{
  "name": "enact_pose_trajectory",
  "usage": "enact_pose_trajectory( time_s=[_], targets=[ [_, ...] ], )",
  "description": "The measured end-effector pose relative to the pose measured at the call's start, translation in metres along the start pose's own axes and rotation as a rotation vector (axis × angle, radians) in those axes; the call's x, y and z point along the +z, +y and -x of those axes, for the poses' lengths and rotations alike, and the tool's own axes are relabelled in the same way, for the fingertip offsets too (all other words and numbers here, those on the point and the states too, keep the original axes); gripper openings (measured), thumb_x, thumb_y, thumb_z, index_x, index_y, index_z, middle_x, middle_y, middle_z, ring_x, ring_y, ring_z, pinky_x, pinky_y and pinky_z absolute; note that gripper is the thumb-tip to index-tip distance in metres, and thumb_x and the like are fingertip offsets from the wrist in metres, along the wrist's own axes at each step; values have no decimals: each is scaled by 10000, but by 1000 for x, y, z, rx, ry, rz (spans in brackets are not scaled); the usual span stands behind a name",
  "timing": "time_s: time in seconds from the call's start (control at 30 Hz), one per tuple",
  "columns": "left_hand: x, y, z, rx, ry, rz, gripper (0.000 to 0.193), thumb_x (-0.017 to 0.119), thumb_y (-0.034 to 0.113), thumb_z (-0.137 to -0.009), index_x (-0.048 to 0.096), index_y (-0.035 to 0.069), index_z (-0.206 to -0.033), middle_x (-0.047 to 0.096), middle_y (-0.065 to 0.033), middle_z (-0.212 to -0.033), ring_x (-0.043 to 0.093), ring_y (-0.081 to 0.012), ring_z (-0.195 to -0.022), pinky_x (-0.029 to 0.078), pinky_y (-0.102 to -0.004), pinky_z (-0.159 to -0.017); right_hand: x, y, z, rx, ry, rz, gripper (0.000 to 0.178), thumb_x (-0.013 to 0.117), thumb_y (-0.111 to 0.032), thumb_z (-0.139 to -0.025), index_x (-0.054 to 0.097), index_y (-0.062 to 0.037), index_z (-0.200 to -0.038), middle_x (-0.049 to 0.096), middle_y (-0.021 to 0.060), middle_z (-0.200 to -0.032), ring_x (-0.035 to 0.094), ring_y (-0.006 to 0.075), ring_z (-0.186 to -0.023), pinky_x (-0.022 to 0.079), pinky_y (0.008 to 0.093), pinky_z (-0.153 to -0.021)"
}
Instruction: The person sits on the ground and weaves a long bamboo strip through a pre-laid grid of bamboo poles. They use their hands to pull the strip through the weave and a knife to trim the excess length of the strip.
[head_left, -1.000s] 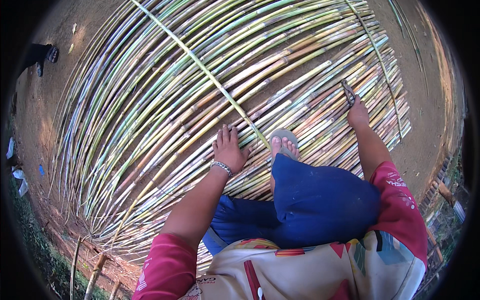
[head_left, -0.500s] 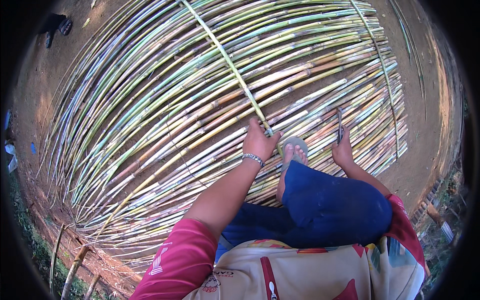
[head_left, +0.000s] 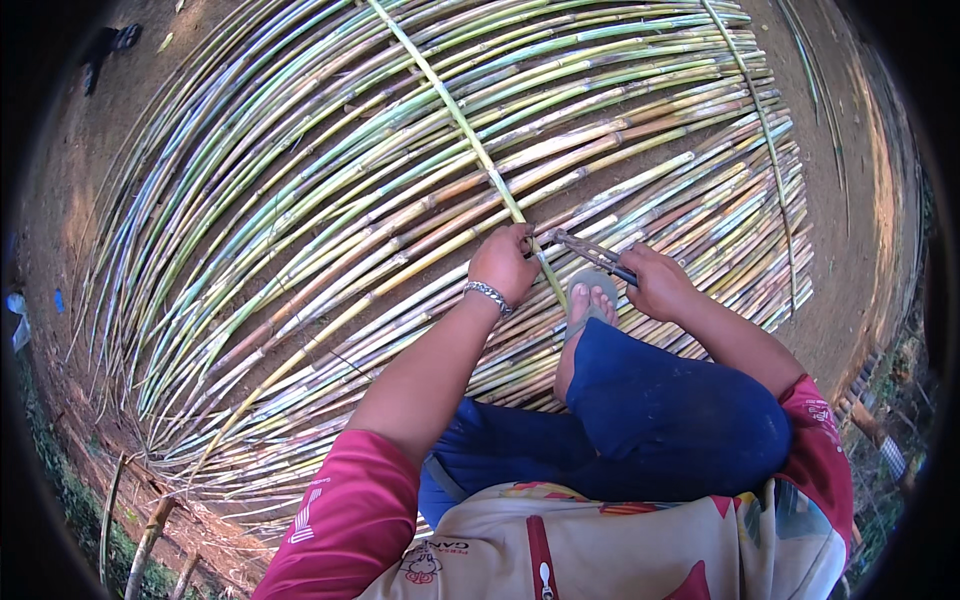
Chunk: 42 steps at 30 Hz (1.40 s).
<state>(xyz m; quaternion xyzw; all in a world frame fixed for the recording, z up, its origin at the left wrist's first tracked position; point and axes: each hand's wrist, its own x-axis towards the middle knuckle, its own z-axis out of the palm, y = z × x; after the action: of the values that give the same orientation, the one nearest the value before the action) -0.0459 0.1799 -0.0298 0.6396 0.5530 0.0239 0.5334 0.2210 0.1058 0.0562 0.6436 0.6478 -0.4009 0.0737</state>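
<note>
Pincers [head_left: 583, 246], one pair: moved by right hand [head_left: 660, 283] from well right of the crosswise bamboo pole [head_left: 465, 128] to just beside it. Left hand [head_left: 503, 265]: formerly spread left of pole, now curled at it.

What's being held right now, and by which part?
The right hand holds pliers by their dark handles. The left hand is at a crosswise bamboo pole, near its lower end; whether it grips the pole cannot be told.

The pliers [head_left: 574, 242] look metal, the poles [head_left: 440, 197] smooth and woody.
</note>
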Motion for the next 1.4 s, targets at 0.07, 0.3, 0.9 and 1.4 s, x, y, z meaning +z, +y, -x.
enact_pose_trajectory(
  time_s=[0.07, 0.3, 0.9, 1.4],
  targets=[
    [-13, 2, -7, 23, -102, -26, 481, 728, 169, -817, 710, 59, -1285, 735, -125, -938, 719, -288, -847, 569, -400, -801, -13, -14, -6, 23, -98, 93, 271, 668, -74, -801, 665, -69, -1072, 704, 195, -954, 658, 436, -971, 538, 497, -840],
    [-35, -2, -26, 194, -201, -289, 422, 650, 126, -837, 764, 142, -1243, 749, -163, -936, 720, -344, -871, 575, -437, -830, -27, -41, -21, -80, -162, 505, 311, 643, -177, -906, 676, -128, -1212, 694, 208, -1185, 570, 405, -1298, 420, 550, -1067],
    [-47, -11, -37, 643, -171, -500, 323, 627, 89, -859, 809, 192, -1104, 720, -84, -971, 716, -299, -914, 587, -439, -819, -46, -110, -23, -92, -267, 880, 369, 578, -291, -989, 680, -125, -1302, 619, 200, -1387, 381, 384, -1472, 194, 595, -1220],
    [-56, -22, -43, 603, -101, -267, 246, 670, 118, -876, 799, 131, -1084, 738, -97, -1019, 685, -314, -1035, 535, -456, -935, -51, -157, -44, -362, -386, 1160, 258, 602, -192, -948, 778, -46, -1067, 673, 111, -1067, 567, 289, -1058, 416, 470, -891]
  ],
)
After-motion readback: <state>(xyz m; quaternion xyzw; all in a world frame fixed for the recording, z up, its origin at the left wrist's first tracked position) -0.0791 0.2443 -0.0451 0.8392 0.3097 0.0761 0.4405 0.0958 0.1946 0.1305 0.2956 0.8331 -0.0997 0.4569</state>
